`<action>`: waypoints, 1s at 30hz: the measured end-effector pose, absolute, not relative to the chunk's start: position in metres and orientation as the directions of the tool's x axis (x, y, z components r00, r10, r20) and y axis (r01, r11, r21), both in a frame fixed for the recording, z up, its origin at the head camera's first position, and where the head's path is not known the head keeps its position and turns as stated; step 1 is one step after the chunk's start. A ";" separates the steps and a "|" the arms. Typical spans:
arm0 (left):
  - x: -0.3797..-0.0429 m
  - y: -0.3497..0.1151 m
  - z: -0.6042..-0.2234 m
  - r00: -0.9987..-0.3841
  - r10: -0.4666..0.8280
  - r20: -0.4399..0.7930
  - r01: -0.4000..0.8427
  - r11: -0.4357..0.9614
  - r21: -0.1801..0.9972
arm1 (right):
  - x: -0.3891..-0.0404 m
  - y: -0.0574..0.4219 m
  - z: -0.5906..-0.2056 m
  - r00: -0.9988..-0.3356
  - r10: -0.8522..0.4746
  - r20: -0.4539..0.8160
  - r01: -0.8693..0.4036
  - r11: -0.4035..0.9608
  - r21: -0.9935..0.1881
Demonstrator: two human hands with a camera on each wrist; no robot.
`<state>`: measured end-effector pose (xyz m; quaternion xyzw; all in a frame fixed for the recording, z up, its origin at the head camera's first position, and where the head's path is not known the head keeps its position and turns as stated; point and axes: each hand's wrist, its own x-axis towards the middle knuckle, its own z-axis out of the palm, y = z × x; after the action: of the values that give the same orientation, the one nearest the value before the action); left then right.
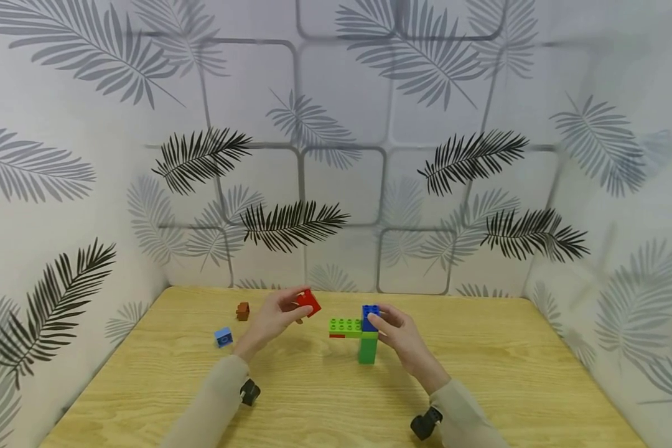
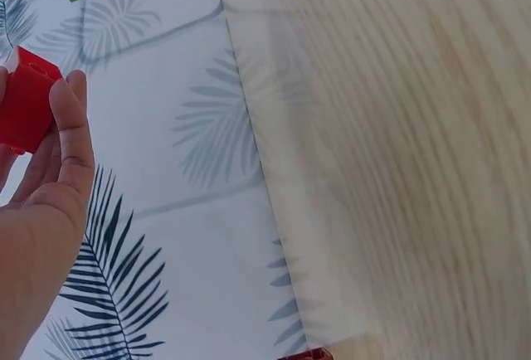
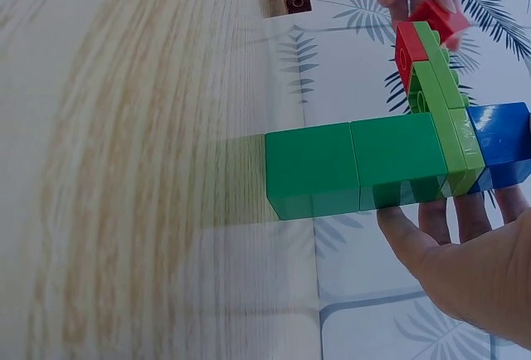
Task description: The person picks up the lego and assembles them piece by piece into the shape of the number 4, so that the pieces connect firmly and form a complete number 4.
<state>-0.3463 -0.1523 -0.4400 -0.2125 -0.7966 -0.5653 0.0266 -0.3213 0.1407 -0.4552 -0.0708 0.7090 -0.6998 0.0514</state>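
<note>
My left hand (image 1: 270, 318) pinches a red toy building brick (image 2: 26, 109) between thumb and fingers, held up left of a small brick structure. Two dark green bricks (image 3: 353, 165) form that structure's upright base on the table. Across their top lie long lime green pieces (image 1: 344, 326), which jut out to the left. A second red brick (image 3: 406, 51) is fixed beneath their outer end. On top, over the base, sits a dark blue brick (image 3: 498, 140). My right hand (image 1: 407, 345) grips the structure at this blue brick, thumb in front and fingers behind.
On the left of the wooden table (image 1: 308, 404) lie a brown brick (image 1: 242, 311) and, nearer to me, a light blue brick (image 1: 223, 337). A white wall (image 1: 341, 261) with leaf patterns rises behind the table's far edge.
</note>
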 end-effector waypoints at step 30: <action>-0.330 -0.106 -0.442 -0.761 0.482 0.435 0.641 0.452 0.621 | -0.321 0.140 -0.455 -0.987 -0.162 0.019 -0.022 0.017 -1.000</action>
<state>-0.3303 -0.1064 -0.4419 -0.3315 -0.8463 -0.4052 0.0980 -0.3209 0.1398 -0.4555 -0.0648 0.7113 -0.6981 0.0502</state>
